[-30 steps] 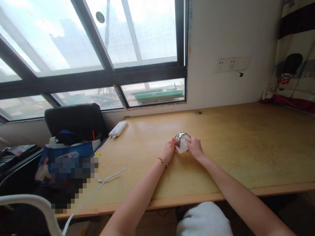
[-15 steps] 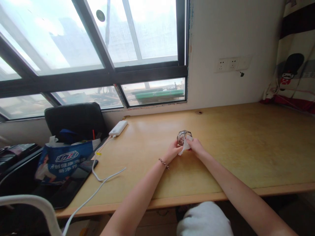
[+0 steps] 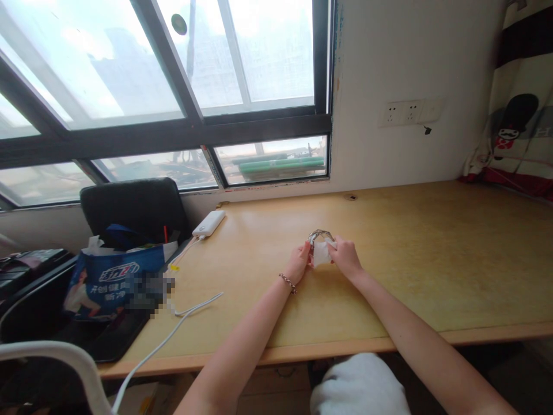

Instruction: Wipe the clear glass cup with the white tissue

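My left hand (image 3: 299,262) is closed on the left side of a small round, shiny, faceted glass-like vessel (image 3: 320,233), held just over the table. Between the thumb and fingers of my right hand (image 3: 344,257) is a white tissue (image 3: 322,254), spread across the near side of the vessel. The tissue and my fingers cover most of the vessel; mainly its curved upper rim shows. Whether my right fingers also grip the vessel I cannot tell.
The wooden table (image 3: 427,248) reaches to the wall. At its left edge lie a white power bank (image 3: 210,223) and white cable (image 3: 185,316). A blue bag (image 3: 101,285) rests against a black chair (image 3: 133,204) on the left. Wall sockets (image 3: 401,113) are at the back.
The vessel has tilted, so its round opening no longer faces me as fully. The tissue has spread out flatter across it, and my left thumb has come up along the vessel's side.
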`<state>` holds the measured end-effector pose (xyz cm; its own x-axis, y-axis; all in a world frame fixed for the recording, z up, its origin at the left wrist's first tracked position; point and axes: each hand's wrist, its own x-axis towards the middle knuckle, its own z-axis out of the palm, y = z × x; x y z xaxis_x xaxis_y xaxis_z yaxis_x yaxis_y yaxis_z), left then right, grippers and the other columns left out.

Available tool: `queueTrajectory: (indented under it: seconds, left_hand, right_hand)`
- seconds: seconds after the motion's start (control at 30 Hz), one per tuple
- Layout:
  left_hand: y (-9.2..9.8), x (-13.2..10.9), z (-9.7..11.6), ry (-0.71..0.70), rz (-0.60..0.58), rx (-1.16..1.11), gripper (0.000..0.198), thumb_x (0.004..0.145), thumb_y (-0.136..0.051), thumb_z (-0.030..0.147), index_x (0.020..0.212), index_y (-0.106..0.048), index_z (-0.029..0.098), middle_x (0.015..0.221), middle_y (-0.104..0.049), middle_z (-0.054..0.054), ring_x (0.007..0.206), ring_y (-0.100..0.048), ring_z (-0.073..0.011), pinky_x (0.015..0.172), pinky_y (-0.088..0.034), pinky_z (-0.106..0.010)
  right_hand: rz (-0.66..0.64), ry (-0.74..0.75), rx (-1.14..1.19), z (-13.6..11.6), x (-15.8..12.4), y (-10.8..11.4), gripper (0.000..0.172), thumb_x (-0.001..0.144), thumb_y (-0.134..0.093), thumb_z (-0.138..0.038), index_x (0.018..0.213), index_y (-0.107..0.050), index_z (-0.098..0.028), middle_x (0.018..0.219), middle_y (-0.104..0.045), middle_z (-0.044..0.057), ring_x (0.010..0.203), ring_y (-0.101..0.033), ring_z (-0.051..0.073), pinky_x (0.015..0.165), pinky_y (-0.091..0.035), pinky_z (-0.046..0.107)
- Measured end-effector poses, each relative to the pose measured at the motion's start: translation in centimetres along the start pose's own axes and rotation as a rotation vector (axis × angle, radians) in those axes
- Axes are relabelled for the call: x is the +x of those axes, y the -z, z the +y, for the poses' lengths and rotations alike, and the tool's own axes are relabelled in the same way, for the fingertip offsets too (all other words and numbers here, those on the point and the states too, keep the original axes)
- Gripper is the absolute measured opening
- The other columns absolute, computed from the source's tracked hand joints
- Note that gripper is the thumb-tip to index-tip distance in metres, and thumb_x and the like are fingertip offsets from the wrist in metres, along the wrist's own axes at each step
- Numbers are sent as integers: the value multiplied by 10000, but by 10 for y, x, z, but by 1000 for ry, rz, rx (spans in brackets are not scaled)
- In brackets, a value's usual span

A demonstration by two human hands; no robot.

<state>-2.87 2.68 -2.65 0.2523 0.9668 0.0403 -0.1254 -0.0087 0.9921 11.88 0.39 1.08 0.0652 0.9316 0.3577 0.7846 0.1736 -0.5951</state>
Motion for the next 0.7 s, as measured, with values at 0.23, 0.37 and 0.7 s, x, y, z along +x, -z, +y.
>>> queueTrajectory:
  seconds: [0.23,0.37,0.7]
  left_hand:
    - [0,-1,1,43,81,-35,636,666,-295,749,512,-461,154,330,-328,48,310,-270,-59,382,-171,-223]
    - [0,-1,1,37,57,4,635,650,-304,756,486,-441,158,342,-333,45,327,-277,-57,395,-173,-223]
    - [-13,-13,23,-35,-203,117,455,693,-561,509,949,-586,134,558,-523,23,425,-390,-58,465,-308,-198]
  right_hand:
    - [56,54,-10,0,-1,-3,218,772,-468,-314,809,-593,-140,639,-618,68,592,-569,165,534,-366,219]
    - [-59,-63,134,5,4,-10,241,769,-467,-339,676,-591,-155,573,-605,52,510,-539,141,480,-353,211]
    - [-238,-529,1018,2,7,-10,161,716,-517,-256,587,-499,-161,369,-390,-52,313,-311,56,310,-195,179]
